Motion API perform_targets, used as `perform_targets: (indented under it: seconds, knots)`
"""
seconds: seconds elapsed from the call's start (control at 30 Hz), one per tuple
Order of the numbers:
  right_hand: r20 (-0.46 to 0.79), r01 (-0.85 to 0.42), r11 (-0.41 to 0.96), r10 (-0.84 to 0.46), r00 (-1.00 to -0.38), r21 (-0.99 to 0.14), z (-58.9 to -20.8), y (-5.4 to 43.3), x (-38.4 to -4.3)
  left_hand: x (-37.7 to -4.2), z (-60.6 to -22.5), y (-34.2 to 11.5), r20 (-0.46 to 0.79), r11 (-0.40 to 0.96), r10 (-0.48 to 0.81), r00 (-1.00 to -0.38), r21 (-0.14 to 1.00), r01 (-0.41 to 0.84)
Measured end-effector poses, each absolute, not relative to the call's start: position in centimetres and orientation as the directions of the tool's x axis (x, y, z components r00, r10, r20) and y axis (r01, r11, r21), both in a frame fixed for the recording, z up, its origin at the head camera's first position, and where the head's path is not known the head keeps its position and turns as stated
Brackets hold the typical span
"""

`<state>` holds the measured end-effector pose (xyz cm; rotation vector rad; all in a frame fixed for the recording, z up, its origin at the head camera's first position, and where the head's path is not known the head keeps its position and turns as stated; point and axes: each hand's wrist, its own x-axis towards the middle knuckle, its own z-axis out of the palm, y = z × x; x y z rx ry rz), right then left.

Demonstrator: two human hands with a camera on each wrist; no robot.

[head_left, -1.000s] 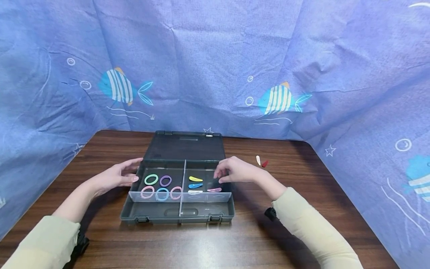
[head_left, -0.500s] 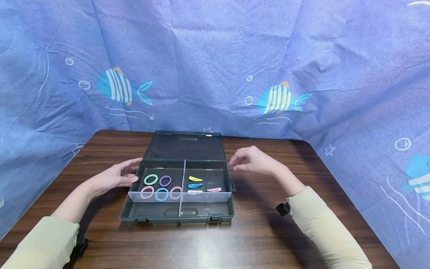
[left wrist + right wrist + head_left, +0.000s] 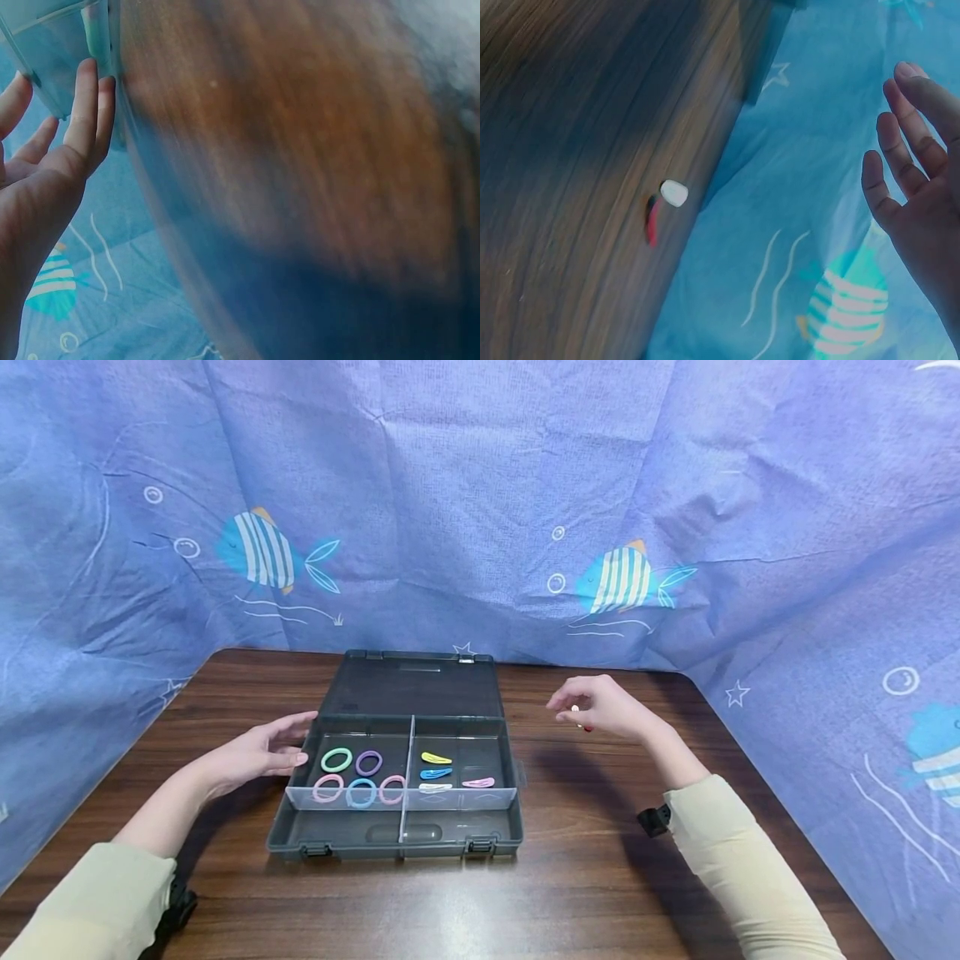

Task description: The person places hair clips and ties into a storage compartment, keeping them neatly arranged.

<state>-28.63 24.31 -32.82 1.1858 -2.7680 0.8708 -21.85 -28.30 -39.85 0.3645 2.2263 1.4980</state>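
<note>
My left hand (image 3: 251,756) rests against the left side of a dark grey, see-through divided box (image 3: 345,824), fingers extended along its edge. Inside the left compartment lie several hair ties, including a green one (image 3: 336,772). Yellow (image 3: 436,758), blue (image 3: 436,774), white and pink (image 3: 478,783) hair clips lie in the right compartment. Right of the box, my right hand (image 3: 606,706) hovers with relaxed fingers and nothing in them. Partly hidden behind it on the table are a white hair clip (image 3: 674,193) and a red hair clip (image 3: 652,225).
The box's lid (image 3: 416,693) lies folded back behind it. A blue fish-print cloth (image 3: 465,527) hangs around the back and sides of the brown wooden table (image 3: 465,910). Each wrist carries a small black device.
My right hand has moved from over the box's right compartment rightward to the white and red clips. The left hand has stayed at the box's left edge.
</note>
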Motion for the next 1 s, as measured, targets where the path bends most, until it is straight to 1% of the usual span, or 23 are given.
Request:
perform_targets:
  seconds: [0.03,0.23,0.37,0.6,0.7,1.0]
  knots:
    - [0.205,-0.653,0.578,-0.652,-0.730,-0.489,-32.9,24.7,-28.8,-21.9,-39.9,-28.3,-0.205,0.383,0.442,-0.873,0.924,-0.024]
    - [0.192,-0.611,0.652,-0.597,-0.779,-0.449,-33.9,26.5,-29.8,-22.1,-40.0,-28.3,-0.208,0.385,0.434,-0.876,0.922,-0.028]
    - [0.152,-0.541,0.674,-0.547,-0.823,-0.503,-34.7,27.5,-30.3,-22.1,-40.1,-28.3,-0.209,0.384,0.433,-0.877,0.923,-0.030]
    - [0.158,-0.483,0.680,-0.484,-0.861,-0.552,-36.4,29.3,-31.0,-22.1,-40.0,-28.3,-0.216,0.377,0.435,-0.874,0.925,-0.041]
    - [0.132,-0.433,0.693,-0.443,-0.887,-0.577,-37.0,29.9,-31.4,-22.1,-39.9,-28.3,-0.215,0.381,0.435,-0.875,0.924,-0.038]
    - [0.080,-0.360,0.772,-0.376,-0.923,-0.524,-39.1,31.1,-32.6,-22.1,-40.0,-28.3,-0.214,0.390,0.436,-0.874,0.920,-0.030]
